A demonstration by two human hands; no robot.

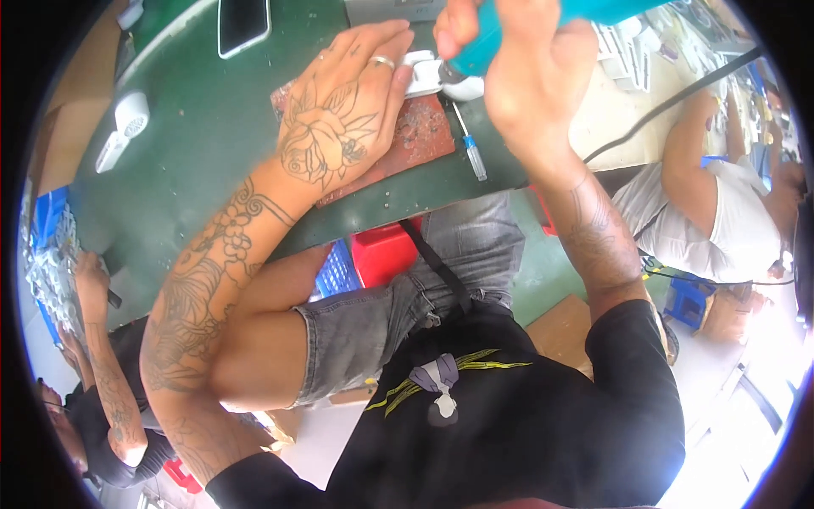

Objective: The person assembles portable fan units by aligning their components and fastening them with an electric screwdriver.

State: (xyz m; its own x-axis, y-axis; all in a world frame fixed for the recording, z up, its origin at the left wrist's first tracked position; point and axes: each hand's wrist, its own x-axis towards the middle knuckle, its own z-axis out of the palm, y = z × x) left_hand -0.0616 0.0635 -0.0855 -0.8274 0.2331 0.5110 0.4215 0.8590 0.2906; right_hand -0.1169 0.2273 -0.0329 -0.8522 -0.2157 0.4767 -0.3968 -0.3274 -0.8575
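Observation:
My left hand (343,106) lies over a reddish-brown board (424,140), its fingers closed together against a white plastic part (424,79). How much of that part sits under the fingers is hidden. My right hand (534,85) is wrapped around a teal handheld tool (585,12), whose body runs out past the top edge. The tool's dark nose points down-left at the white part and appears to meet it. Just right of the board lies a small screwdriver (474,157) with a blue-and-clear handle.
On the green table (203,144) are a white handset-shaped plastic piece (125,127) and a dark, white-rimmed panel (243,27). White parts (632,55) are heaped at right, near a black cable (670,106). Co-workers sit left (114,424) and right (704,212).

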